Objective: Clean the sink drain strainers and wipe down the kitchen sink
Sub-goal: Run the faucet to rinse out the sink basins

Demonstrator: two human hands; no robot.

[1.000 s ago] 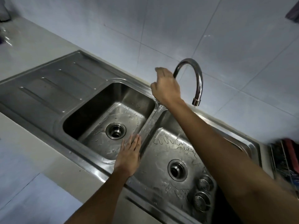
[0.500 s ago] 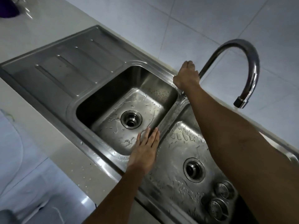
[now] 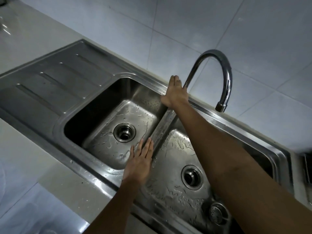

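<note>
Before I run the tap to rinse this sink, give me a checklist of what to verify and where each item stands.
1. Water off: nothing runs from the faucet spout: ok.
2. Left basin drain open, no strainer in it: ok.
3. Right basin drain open: ok.
4. Left hand free, flat with straight fingers by the divider: ok.
5. Right hand at the faucet's base; whether it grips a handle: cannot tell.
6. Strainers out of the flow: one strainer lies in the right basin's near corner; any other would be hidden by the arm: cannot tell.
</note>
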